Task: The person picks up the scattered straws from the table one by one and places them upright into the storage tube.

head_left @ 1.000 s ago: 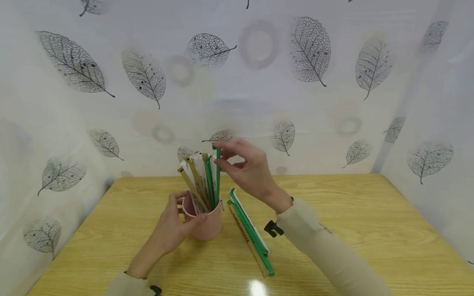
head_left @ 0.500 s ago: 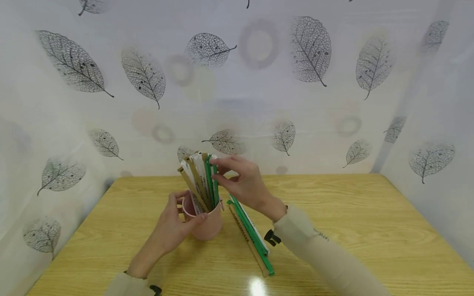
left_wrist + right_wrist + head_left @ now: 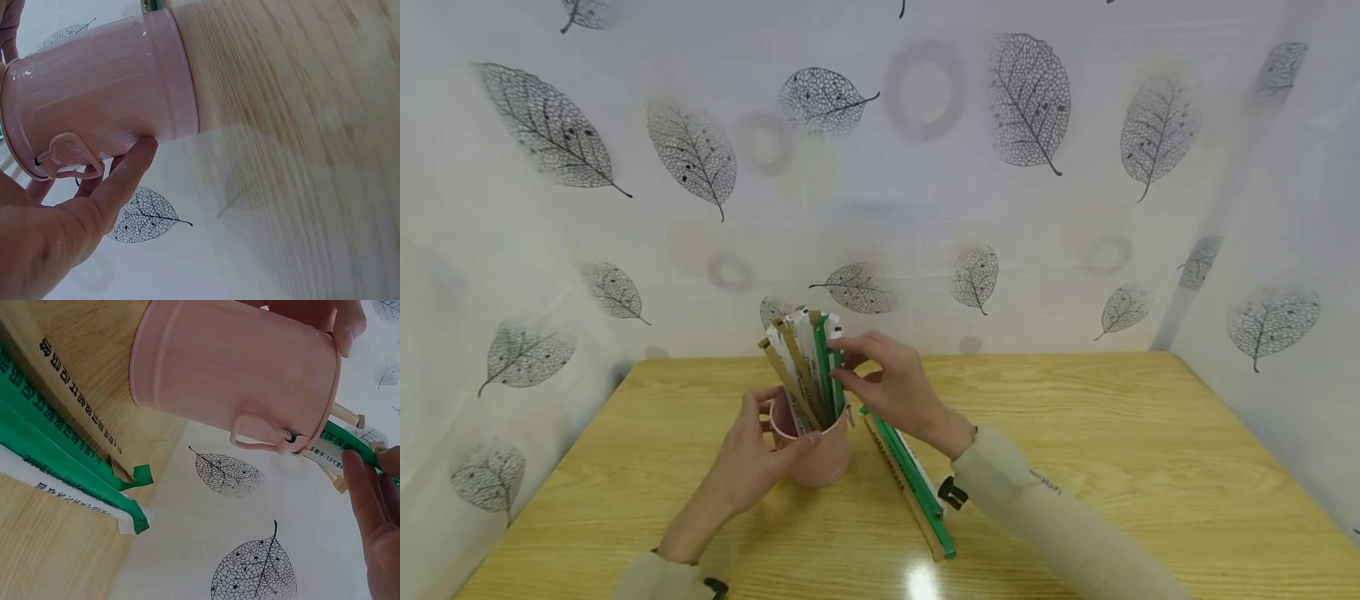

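Note:
A pink metal bucket (image 3: 824,460) with small side handles stands upright on the table. My left hand (image 3: 739,473) grips it from the left, its thumb at the near rim. Inside, several paper-wrapped straws (image 3: 792,354) in brown, white and green lean toward the back. At the bucket's right side, my right hand (image 3: 891,382) pinches a green-wrapped straw (image 3: 333,433) between thumb and fingers. That straw's lower end is hidden inside the bucket. The right wrist view shows the fingers just beyond the rim.
Right of the bucket, a brown-wrapped straw (image 3: 901,490), a green-wrapped one (image 3: 925,492) and a white-wrapped one (image 3: 917,457) lie side by side on the wooden table (image 3: 1090,467). A leaf-patterned curtain (image 3: 917,200) encloses the back and sides.
My right hand has moved down, and the green-wrapped straw in it has sunk deeper into the bucket. The left hand has stayed put on the bucket.

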The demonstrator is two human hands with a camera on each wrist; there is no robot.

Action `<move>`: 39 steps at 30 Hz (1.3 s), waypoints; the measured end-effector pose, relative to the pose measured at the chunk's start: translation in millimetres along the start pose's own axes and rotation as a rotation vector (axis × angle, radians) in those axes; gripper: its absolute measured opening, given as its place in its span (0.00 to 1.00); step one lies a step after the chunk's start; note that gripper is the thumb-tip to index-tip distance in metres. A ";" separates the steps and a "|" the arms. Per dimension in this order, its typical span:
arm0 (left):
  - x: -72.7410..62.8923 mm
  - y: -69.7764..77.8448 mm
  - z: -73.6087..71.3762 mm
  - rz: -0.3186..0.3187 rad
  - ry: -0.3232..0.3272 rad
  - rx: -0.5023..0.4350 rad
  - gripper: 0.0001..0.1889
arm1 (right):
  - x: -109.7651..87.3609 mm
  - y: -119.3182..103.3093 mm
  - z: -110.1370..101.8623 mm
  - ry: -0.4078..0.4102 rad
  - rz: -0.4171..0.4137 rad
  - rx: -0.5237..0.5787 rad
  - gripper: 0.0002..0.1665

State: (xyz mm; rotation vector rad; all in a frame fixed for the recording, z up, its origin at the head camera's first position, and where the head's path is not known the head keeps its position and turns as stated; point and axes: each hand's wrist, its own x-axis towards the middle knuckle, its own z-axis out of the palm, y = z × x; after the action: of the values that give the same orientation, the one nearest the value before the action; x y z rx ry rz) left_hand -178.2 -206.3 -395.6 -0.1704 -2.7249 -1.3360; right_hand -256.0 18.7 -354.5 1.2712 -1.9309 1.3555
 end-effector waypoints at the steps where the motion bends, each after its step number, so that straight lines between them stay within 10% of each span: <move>1: -0.1 0.2 -0.2 -0.002 0.001 -0.001 0.43 | -0.2 0.5 0.1 0.003 0.000 0.003 0.20; 22: 0.5 0.6 0.4 0.002 0.005 -0.007 0.43 | -4.1 5.9 -25.2 -0.037 0.051 -0.048 0.24; 39: -0.6 -0.6 0.3 0.013 0.008 0.008 0.43 | -60.9 19.1 -64.7 -0.766 0.461 -0.268 0.05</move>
State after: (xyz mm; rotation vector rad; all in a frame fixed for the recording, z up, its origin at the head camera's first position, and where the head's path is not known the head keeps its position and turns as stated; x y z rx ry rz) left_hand -177.6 -206.5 -396.4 -0.1812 -2.7174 -1.3201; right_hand -252.8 104.4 -384.4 1.3776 -2.9551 0.7733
